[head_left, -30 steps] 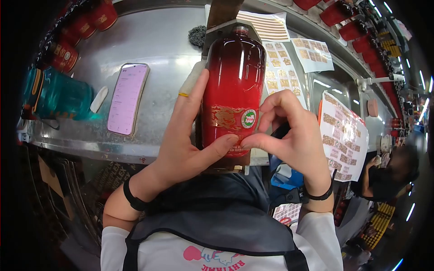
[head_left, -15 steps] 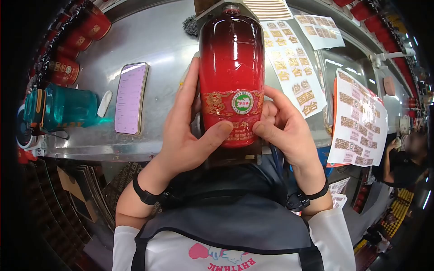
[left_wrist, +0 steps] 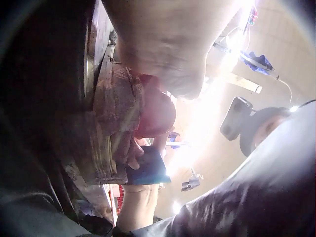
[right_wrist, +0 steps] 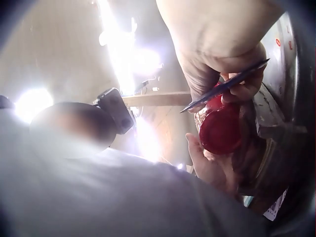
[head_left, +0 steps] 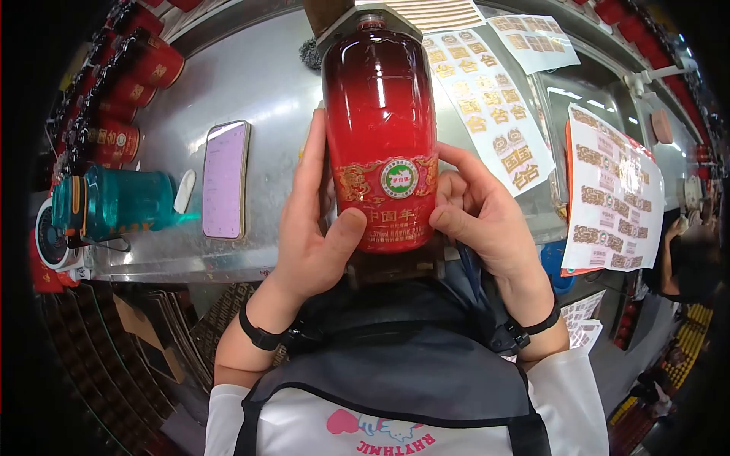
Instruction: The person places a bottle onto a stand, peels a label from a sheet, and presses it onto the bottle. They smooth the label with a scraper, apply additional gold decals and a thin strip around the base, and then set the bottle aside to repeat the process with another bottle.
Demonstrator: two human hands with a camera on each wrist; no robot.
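A glossy red bottle (head_left: 380, 114), dark toward its neck, lies with its neck away from the body on a dark stand (head_left: 395, 266). A round green-and-white emblem (head_left: 398, 178) and gold print face up. My left hand (head_left: 308, 243) grips the bottle's left side, thumb on the lower front. At the lower right edge is my right hand (head_left: 494, 228), thumb tip by the bottle and fingers curled. A flat dark-blue piece (right_wrist: 227, 85) crosses this hand's fingers in the right wrist view; the left wrist view shows it below the bottle's round base (left_wrist: 158, 114).
Left on the metal table (head_left: 281, 76) are a phone (head_left: 225, 179), a white piece (head_left: 184, 191) and a teal bottle (head_left: 129, 199). Sheets of gold decals (head_left: 494, 106) lie right of the red bottle, and another printed sheet (head_left: 612, 190) farther right. Red containers (head_left: 148, 61) line the upper left.
The bottle has turned, bringing the emblem from its right side to near the middle of the front. My right hand's raised fingers have come down beside the bottle's lower right edge.
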